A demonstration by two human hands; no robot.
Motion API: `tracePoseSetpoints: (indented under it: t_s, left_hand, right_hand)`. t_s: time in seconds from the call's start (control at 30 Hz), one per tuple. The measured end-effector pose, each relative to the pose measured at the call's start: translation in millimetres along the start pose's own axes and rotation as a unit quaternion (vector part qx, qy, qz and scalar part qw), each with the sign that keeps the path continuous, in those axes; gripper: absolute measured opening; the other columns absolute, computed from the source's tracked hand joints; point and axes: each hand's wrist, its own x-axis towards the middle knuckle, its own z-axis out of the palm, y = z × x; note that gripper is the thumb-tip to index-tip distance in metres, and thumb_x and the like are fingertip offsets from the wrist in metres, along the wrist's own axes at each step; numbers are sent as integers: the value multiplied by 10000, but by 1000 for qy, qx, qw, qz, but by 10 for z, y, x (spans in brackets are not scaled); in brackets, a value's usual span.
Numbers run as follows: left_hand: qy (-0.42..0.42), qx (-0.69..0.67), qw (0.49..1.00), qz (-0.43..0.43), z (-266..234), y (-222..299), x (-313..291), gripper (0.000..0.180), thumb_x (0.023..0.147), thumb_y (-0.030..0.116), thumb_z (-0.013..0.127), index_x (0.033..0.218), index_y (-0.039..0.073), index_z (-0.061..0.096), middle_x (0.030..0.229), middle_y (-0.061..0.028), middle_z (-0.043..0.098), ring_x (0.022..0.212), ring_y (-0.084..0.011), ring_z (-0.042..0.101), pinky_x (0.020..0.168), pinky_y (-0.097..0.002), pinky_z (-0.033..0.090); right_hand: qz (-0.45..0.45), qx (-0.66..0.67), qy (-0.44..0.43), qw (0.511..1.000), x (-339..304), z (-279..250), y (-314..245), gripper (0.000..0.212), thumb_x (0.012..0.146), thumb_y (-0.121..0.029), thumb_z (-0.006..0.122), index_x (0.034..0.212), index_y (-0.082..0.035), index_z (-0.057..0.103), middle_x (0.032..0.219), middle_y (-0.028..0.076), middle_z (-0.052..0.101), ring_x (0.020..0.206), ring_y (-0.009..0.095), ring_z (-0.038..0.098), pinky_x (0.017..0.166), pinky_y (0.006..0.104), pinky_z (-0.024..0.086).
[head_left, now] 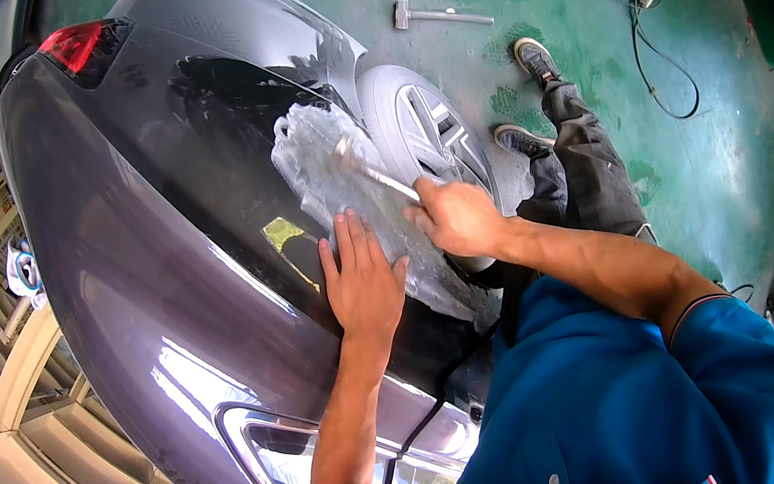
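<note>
The right hand (457,219) is clamped on a body hammer (374,175), its handle running up-left, head against the sanded bare-metal patch (334,164) on the grey car's rear quarter panel (152,228). The left hand (363,281) lies flat, fingers spread, holding nothing, just beside the patch.

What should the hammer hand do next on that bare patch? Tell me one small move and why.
Probably a light tap just above the left hand. The right hand holds a small metal hammer with its head over the sanded bare-metal patch on the dark car panel, while the left palm lies flat at the patch's lower edge, seemingly feeling the surface there.
</note>
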Motion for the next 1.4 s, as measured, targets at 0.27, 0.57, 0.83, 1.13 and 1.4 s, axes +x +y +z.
tracePoseSetpoints:
  t_s: [0.27,0.57,0.83,1.13,1.4]
  left_hand:
    - [6,1,1000,-5,38,2,25,727,872,430,678,1389,-50,501,1530,-194,411,1470,-302,306,1176,-522,245]
    - [-2,-5,1000,-8,19,6,39,730,872,425,682,1400,-43,493,1535,-195,403,1473,-300,301,1177,-518,243]
    - [1,-9,1000,-7,63,10,15,730,876,428,679,1399,-46,493,1538,-197,398,1476,-300,296,1182,-517,233]
    - [-9,-18,1000,-6,41,12,-8,717,886,428,668,1398,-43,495,1536,-188,406,1479,-299,292,1186,-515,224]
    - [-8,-4,1000,5,16,-25,103,723,874,425,676,1397,-39,494,1533,-193,409,1479,-301,292,1182,-520,231]
  right_hand:
    - [-19,-20,-33,999,3,57,54,362,972,-339,558,982,19,507,740,285,634,742,490,630,665,568,482]
    - [-21,-26,-47,998,48,-74,-85,369,970,-331,543,1003,35,518,769,277,658,751,485,646,680,579,488]
    - [-10,-15,-47,999,99,-88,-112,356,966,-316,545,977,39,522,756,285,649,754,487,645,685,583,484]
    - [-8,8,-26,1000,121,-113,-121,363,964,-323,552,967,39,527,764,288,645,763,501,631,689,577,479]
    - [-3,23,-20,1000,257,-164,-151,384,963,-344,560,987,39,531,792,289,646,786,489,631,701,568,478]
